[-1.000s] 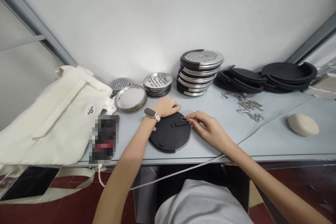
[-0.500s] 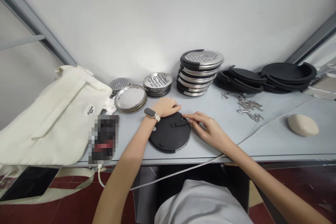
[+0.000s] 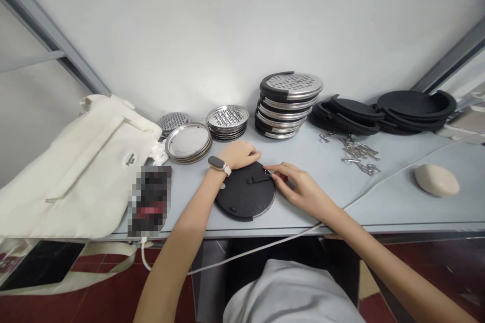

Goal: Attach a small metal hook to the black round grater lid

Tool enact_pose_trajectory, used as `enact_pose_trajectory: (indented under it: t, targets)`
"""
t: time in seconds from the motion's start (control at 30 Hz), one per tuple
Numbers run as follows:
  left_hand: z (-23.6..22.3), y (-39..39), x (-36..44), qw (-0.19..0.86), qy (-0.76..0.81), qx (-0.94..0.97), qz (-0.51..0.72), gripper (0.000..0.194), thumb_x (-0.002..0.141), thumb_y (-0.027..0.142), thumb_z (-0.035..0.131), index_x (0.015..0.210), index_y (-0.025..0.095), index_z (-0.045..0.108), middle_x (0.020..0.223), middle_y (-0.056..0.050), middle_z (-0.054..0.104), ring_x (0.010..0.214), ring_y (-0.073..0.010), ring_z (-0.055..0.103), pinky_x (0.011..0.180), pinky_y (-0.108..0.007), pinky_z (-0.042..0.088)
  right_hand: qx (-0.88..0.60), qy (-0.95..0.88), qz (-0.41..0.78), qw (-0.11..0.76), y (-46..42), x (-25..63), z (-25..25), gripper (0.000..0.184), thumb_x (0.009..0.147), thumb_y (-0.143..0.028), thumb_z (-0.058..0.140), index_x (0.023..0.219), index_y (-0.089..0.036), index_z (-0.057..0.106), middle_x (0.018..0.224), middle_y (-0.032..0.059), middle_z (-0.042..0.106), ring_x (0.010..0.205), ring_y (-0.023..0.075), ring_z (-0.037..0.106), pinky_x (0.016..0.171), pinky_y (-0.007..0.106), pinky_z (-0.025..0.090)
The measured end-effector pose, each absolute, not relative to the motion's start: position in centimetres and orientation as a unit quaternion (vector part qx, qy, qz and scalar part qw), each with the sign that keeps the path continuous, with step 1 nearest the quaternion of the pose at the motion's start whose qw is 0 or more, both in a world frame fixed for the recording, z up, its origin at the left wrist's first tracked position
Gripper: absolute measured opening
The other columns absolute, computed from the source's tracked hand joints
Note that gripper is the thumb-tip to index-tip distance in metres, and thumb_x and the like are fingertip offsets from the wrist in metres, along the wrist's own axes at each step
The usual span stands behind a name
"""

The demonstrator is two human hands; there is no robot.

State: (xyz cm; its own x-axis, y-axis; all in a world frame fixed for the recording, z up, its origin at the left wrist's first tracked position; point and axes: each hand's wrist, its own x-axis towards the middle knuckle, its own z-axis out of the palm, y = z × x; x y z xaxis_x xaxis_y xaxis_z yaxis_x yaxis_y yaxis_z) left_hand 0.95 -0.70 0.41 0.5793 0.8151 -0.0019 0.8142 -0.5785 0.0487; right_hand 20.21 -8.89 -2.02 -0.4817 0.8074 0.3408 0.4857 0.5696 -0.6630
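Observation:
A round black holder (image 3: 246,194) lies flat near the table's front edge, a metal rim showing along its lower right side. On its top are a narrow black tab (image 3: 257,179) and a small slot. My left hand (image 3: 239,155), with a band on the wrist, rests over the far edge, fingers curled against it. At the upper right edge, my right hand (image 3: 299,185) pinches a small metal clip (image 3: 268,172) with a ring between thumb and index finger, by the tab's end. Loose metal clips (image 3: 358,150) lie in a pile farther right.
Behind stand a tall stack of black-and-metal discs (image 3: 290,106), grater plates (image 3: 227,120) and plain metal discs (image 3: 188,141). Black holders (image 3: 417,106) are piled at right. A white bag (image 3: 76,171), phone (image 3: 149,202), cable (image 3: 257,250) and rounded cream object (image 3: 437,180) surround the workspace.
The clip's ring at the tab's end has turned slightly, and my right fingertips have shifted a little with it. My left hand and the holder stay in place.

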Motion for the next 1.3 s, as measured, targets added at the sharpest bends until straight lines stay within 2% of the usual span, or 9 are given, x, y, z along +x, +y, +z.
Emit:
enact_pose_trajectory:
  t: [0.33, 0.57, 0.93, 1.1, 1.3]
  targets:
    - [0.15, -0.57, 0.85, 0.027, 0.459, 0.888, 0.021, 0.058, 0.09, 0.05, 0.024, 0.07, 0.017, 0.067, 0.072, -0.009, 0.065, 0.069, -0.0195, 0.059, 0.063, -0.028, 0.036, -0.383, -0.836, 0.236, 0.316, -8.88, 20.37, -2.38, 0.028, 0.089, -0.02, 0.046, 0.115, -0.019, 0.055, 0.085, 0.0039, 0.057, 0.07, 0.014, 0.055, 0.068, 0.028, 0.046]
    - [0.31, -0.65, 0.91, 0.035, 0.464, 0.885, 0.018, 0.057, 0.09, 0.049, 0.026, 0.07, 0.017, 0.067, 0.072, -0.009, 0.066, 0.071, -0.0204, 0.061, 0.064, -0.029, 0.038, -0.379, -0.837, 0.236, 0.316, -8.93, 20.34, -2.22, 0.029, 0.091, -0.023, 0.042, 0.116, -0.02, 0.055, 0.085, 0.0063, 0.059, 0.07, 0.0163, 0.057, 0.064, 0.029, 0.047]
    - [0.33, -0.7, 0.96, 0.025, 0.464, 0.885, 0.01, 0.056, 0.09, 0.048, 0.025, 0.071, 0.017, 0.067, 0.075, -0.009, 0.067, 0.073, -0.0203, 0.061, 0.065, -0.028, 0.038, -0.379, -0.835, 0.238, 0.319, -8.92, 20.23, -2.01, 0.025, 0.092, -0.021, 0.041, 0.111, -0.019, 0.056, 0.096, 0.0086, 0.064, 0.083, 0.019, 0.061, 0.074, 0.032, 0.048]
    - [0.26, -0.62, 0.9, 0.028, 0.462, 0.886, 0.017, 0.057, 0.09, 0.049, 0.025, 0.068, 0.016, 0.066, 0.072, -0.009, 0.066, 0.07, -0.0194, 0.06, 0.063, -0.028, 0.037, -0.385, -0.836, 0.234, 0.313, -8.92, 20.23, -2.12, 0.024, 0.092, -0.022, 0.04, 0.111, -0.019, 0.055, 0.099, 0.0103, 0.065, 0.089, 0.0211, 0.062, 0.074, 0.032, 0.049]
    - [0.43, -0.73, 0.95, 0.036, 0.463, 0.885, 0.024, 0.056, 0.089, 0.049, 0.027, 0.069, 0.016, 0.066, 0.073, -0.01, 0.066, 0.07, -0.0201, 0.06, 0.064, -0.029, 0.037, -0.388, -0.836, 0.233, 0.31, -8.93, 20.26, -2.14, 0.025, 0.092, -0.022, 0.04, 0.111, -0.019, 0.055, 0.097, 0.0101, 0.065, 0.087, 0.0207, 0.062, 0.073, 0.032, 0.049]
